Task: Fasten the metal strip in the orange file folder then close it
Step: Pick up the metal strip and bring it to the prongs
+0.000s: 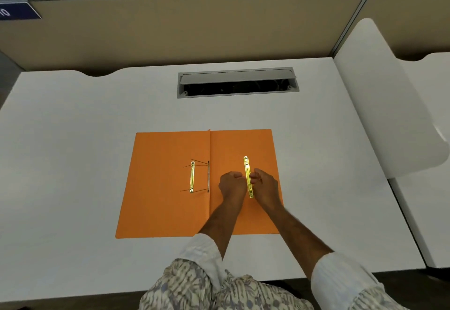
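An orange file folder (170,202) lies open flat on the white desk. On its left half, beside the spine, sits a gold fastener bar (192,177) with two thin metal prongs sticking out sideways. A loose gold metal strip (248,171) with holes lies lengthwise on the right half. My left hand (231,184) is curled just left of the strip, fingertips touching its middle. My right hand (266,183) pinches the strip's middle from the right side.
A grey cable hatch (237,82) stands open in the desk behind the folder. Beige partition panels (194,29) wall the back. A white curved divider (389,95) rises at the right, with a neighbouring desk beyond it.
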The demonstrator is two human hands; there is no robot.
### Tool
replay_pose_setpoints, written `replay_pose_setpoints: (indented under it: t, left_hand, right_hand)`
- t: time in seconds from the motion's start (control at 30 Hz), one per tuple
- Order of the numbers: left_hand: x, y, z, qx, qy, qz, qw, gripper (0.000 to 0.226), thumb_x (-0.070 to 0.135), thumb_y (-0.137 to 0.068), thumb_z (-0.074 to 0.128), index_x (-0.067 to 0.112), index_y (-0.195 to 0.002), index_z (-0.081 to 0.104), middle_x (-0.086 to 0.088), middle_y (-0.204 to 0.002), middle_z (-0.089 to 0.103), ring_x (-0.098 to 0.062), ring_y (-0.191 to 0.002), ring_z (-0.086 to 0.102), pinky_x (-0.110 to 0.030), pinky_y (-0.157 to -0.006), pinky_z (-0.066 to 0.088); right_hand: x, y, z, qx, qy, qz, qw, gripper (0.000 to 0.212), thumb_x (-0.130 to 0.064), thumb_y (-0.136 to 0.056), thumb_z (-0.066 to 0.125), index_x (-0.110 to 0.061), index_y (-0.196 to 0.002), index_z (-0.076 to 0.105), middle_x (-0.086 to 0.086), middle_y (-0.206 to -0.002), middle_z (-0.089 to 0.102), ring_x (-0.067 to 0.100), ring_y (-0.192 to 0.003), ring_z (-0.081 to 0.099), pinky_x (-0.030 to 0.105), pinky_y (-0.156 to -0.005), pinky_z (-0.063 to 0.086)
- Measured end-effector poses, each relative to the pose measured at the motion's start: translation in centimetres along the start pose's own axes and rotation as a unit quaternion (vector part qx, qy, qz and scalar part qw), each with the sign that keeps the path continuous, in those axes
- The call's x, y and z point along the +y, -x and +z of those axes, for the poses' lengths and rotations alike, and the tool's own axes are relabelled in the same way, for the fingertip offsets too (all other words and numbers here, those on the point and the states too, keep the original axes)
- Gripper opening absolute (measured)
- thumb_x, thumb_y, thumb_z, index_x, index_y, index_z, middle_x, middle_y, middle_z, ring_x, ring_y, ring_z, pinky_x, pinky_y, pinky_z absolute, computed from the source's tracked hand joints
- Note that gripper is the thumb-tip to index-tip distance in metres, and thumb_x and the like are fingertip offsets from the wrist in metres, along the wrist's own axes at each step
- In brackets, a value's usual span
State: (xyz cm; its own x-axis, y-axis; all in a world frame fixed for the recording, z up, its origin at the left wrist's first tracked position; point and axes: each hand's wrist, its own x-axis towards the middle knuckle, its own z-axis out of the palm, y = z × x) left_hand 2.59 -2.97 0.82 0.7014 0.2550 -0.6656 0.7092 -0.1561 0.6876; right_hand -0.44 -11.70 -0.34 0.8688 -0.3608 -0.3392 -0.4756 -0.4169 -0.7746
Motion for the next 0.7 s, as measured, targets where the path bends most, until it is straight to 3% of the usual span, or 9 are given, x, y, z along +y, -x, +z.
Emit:
replay_pose_setpoints:
  t: [0.2,0.3,0.43,0.5,0.7]
  left_hand:
    - [0.2,-0.4,0.1,0.000,0.031,-0.046,0.998,0.021,-0.001,-0.079,0.066,0.018,-0.071,0.066,-0.016,-0.092,0.076,-0.032,-0.088,0.074,-0.046,-0.082,0.062]
    - [0.4,0.0,0.9,-0.017,0.021,-0.050,0.998,0.008,0.005,-0.078,0.072,0.011,-0.084,0.071,-0.015,-0.096,0.076,-0.030,-0.091,0.073,-0.043,-0.082,0.062]
    - [0.6,0.4,1.0,0.007,-0.004,-0.024,1.000,0.018,0.006,-0.083,0.066,0.008,-0.100,0.070,-0.010,-0.104,0.073,-0.022,-0.087,0.067,-0.026,-0.063,0.054]
    - [0.5,0.3,0.7,0.033,-0.009,-0.010,0.999,0.024,0.003,-0.085,0.061,0.008,-0.107,0.069,-0.010,-0.109,0.071,-0.024,-0.092,0.066,-0.025,-0.068,0.052]
    - [1.0,0.4,0.7,0.029,0.016,-0.045,0.998,0.019,0.001,-0.084,0.059,0.008,-0.095,0.074,-0.012,-0.100,0.074,-0.024,-0.081,0.067,-0.023,-0.058,0.049]
  right_hand:
    - [0.1,0.1,0.2,0.010,-0.005,-0.009,1.000,0.033,0.002,-0.095,0.050,0.000,-0.127,0.059,0.015,-0.116,0.069,0.028,-0.105,0.066,0.035,-0.093,0.053]
    - [0.3,0.1,0.2,0.007,-0.003,-0.013,1.000,0.028,0.003,-0.095,0.048,0.002,-0.118,0.063,0.015,-0.109,0.071,0.027,-0.101,0.066,0.028,-0.086,0.052]
    - [0.4,0.1,0.2,0.009,-0.005,-0.015,1.000,0.029,0.000,-0.096,0.049,0.003,-0.122,0.061,0.015,-0.112,0.070,0.027,-0.103,0.066,0.038,-0.093,0.055]
    - [0.4,0.1,0.3,0.019,-0.013,-0.011,1.000,0.032,0.000,-0.096,0.050,0.001,-0.127,0.058,0.015,-0.116,0.069,0.027,-0.105,0.066,0.042,-0.096,0.054]
    - [0.5,0.1,0.4,0.025,-0.018,-0.014,0.999,0.033,0.002,-0.095,0.052,0.001,-0.128,0.058,0.016,-0.116,0.069,0.028,-0.103,0.067,0.043,-0.094,0.055]
